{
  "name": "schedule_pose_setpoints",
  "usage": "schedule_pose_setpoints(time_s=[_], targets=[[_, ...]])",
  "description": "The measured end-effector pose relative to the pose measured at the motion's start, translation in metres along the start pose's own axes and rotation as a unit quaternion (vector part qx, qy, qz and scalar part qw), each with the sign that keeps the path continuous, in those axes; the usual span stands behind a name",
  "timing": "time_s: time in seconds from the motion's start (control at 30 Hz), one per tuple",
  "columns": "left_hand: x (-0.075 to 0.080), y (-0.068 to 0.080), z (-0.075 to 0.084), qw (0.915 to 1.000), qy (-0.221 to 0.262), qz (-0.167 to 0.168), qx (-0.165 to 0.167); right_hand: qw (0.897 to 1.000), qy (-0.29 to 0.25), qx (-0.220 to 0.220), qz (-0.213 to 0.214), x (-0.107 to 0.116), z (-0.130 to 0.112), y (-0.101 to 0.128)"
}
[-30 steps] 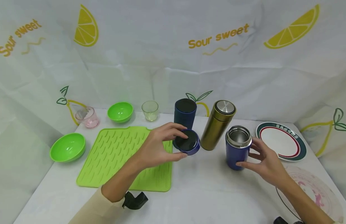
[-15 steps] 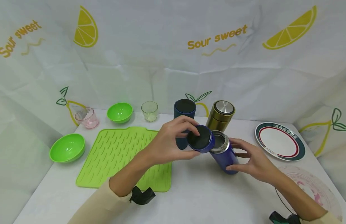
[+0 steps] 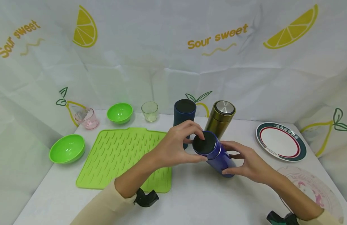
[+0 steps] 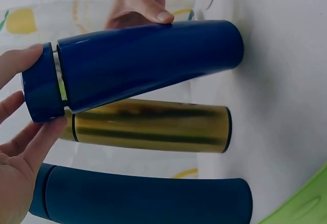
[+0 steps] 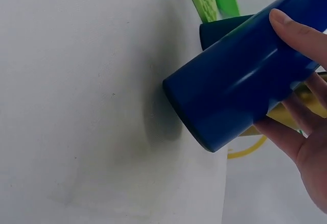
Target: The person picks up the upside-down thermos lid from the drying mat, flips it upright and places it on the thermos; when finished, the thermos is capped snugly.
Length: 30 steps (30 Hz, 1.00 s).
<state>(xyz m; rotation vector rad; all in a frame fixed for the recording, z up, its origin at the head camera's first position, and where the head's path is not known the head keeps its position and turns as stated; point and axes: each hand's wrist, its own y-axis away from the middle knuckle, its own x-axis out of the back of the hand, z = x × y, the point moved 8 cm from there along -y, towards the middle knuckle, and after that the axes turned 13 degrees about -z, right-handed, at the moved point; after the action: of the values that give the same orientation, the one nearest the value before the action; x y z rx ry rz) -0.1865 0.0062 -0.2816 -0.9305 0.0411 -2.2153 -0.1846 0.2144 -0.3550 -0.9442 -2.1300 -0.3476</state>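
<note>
A blue steel flask leans to the left, its bottom edge on the white table. My right hand grips its body, thumb in front and fingers behind. The blue lid with a black top sits on the flask's mouth, and my left hand holds it by the rim between thumb and fingers. In the left wrist view a thin silver ring shows between the lid and the flask body. The right wrist view shows the flask's base tipped on the table.
A gold flask and a dark blue flask stand just behind. A green ribbed mat lies to the left, with two green bowls, a clear glass and a pink glass beyond. Two plates lie to the right.
My right hand tilted the open flask to the left. My left hand carried the lid to the right and set it on the flask's mouth.
</note>
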Motion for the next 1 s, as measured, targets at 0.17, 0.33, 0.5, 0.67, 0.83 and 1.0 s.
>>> schedule_pose_setpoints(time_s=[0.17,0.33,0.5,0.67,0.83,1.0], targets=[[-0.0001,0.0002,-0.0007,1.0,-0.002,-0.005,-0.004,1.0,0.003,-0.009,-0.027,0.0002,-0.0025,-0.0019],[0.0006,0.0005,-0.0011,0.9999,-0.003,-0.013,-0.006,0.999,-0.004,-0.021,-0.046,0.0005,-0.0049,-0.004],[0.0013,0.0014,-0.0017,0.9997,-0.002,-0.024,-0.007,0.997,-0.025,-0.037,-0.064,-0.0016,-0.0047,-0.005],[0.0017,0.002,-0.0019,0.9991,0.01,-0.041,-0.011,0.997,-0.028,-0.042,-0.065,-0.0022,-0.0047,-0.0043],[0.0005,0.0017,-0.0025,0.9972,0.025,-0.068,-0.018,0.996,-0.029,-0.046,-0.064,-0.0029,-0.0035,-0.003],[-0.0007,0.0013,-0.0023,0.9961,-0.003,-0.087,-0.014,0.996,-0.035,-0.045,-0.067,-0.0039,-0.0023,-0.0027]])
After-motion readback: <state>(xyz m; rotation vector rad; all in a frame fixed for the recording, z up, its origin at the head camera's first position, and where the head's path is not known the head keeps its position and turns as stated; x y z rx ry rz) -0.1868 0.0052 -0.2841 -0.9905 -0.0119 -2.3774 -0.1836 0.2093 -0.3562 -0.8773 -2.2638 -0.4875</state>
